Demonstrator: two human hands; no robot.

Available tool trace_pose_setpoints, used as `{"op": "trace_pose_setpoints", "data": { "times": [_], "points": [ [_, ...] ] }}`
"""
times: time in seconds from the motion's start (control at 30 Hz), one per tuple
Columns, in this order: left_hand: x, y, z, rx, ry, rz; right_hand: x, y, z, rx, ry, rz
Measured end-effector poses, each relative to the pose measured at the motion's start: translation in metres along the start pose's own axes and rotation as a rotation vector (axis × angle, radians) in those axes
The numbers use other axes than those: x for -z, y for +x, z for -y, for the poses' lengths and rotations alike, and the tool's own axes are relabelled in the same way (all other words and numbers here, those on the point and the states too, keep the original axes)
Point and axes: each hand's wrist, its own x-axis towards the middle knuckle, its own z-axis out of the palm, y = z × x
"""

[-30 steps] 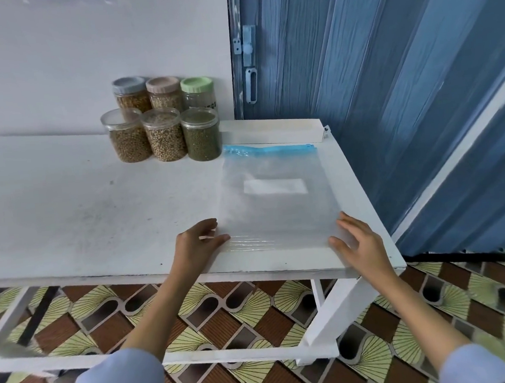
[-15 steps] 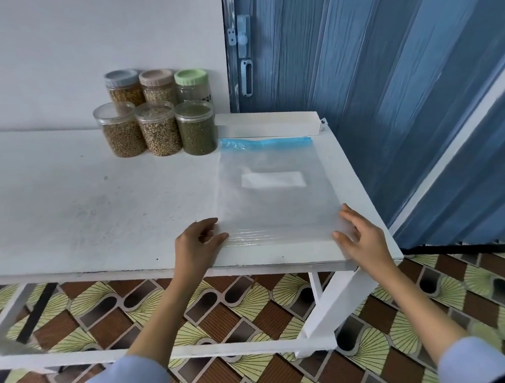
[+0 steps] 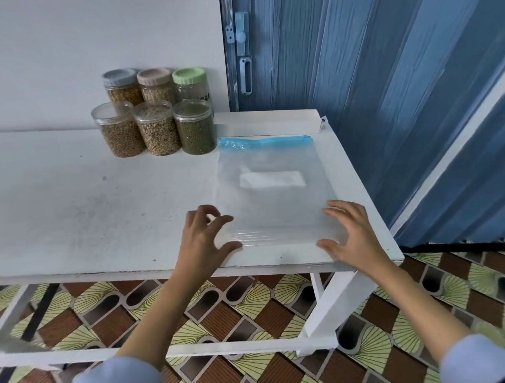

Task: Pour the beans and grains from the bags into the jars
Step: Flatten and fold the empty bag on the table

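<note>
Moved: left hand has spread its fingers since half a second ago, thumb now out along the bag's near edge; bag and jars look unshifted.
Bag: flat and see-through on the bench, just right of the jars, blue zip end toward the wall. Looks empty.
Left hand: released, fingers arched, thumb tip at the bag's near left corner; index may be touching the film, cannot tell.
Right hand: released, fingers spread at the bag's near right corner, gripping nothing.
Jars: six in two rows at the wall, left of the bag's zip end; filled or part filled, front three may have clear lids.
Risk 1: bag sits near the bench's front edge; a careless pull could slide it off onto the floor.
Risk 2: thin film, so a one-corner pinch could slip or crumple it.
Risk 3: reaching left past the zip end could knock the green-bean jar closest to it.
</note>
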Motion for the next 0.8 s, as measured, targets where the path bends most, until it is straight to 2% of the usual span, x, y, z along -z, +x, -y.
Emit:
{"op": "trace_pose_setpoints", "data": {
  "times": [0.2, 0.3, 0.5, 0.67, 0.8],
  "points": [
    [-0.006, 0.024, -0.02, -0.258, 0.079, 0.196, -0.012, 0.024, 0.02, 0.167, -0.075, 0.174],
    [-0.009, 0.023, -0.022, -0.27, 0.058, 0.265, -0.015, 0.024, 0.022, 0.177, -0.111, 0.218],
    [-0.01, 0.02, -0.019, -0.303, 0.074, 0.277, -0.017, 0.025, 0.022, 0.159, -0.143, 0.301],
    [-0.012, 0.022, -0.019, -0.358, 0.11, 0.298, -0.018, 0.024, 0.026, 0.224, -0.178, 0.268],
    [-0.015, 0.02, -0.018, -0.376, 0.128, 0.249, -0.024, 0.021, 0.029, 0.308, -0.24, 0.189]
  ]
}}
